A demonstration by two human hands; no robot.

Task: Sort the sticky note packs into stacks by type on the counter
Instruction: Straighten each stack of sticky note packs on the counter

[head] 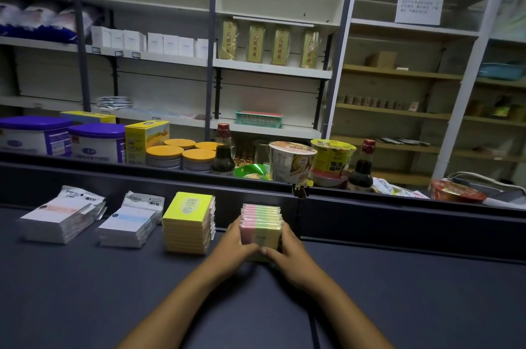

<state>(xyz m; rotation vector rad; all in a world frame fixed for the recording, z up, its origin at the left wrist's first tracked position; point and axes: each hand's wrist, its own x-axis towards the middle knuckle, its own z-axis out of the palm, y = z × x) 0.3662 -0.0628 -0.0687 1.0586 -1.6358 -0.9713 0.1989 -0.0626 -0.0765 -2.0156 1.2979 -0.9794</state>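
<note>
My left hand (237, 243) and right hand (287, 246) clasped the multicolored stack (261, 225) from both sides, just right of the yellow stack (187, 223), on the counter (85, 291) near its raised back edge.

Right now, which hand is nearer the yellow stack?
Left. The left hand grips the multicolour stack's left side, next to the yellow stack; the right hand grips its far side.
</note>
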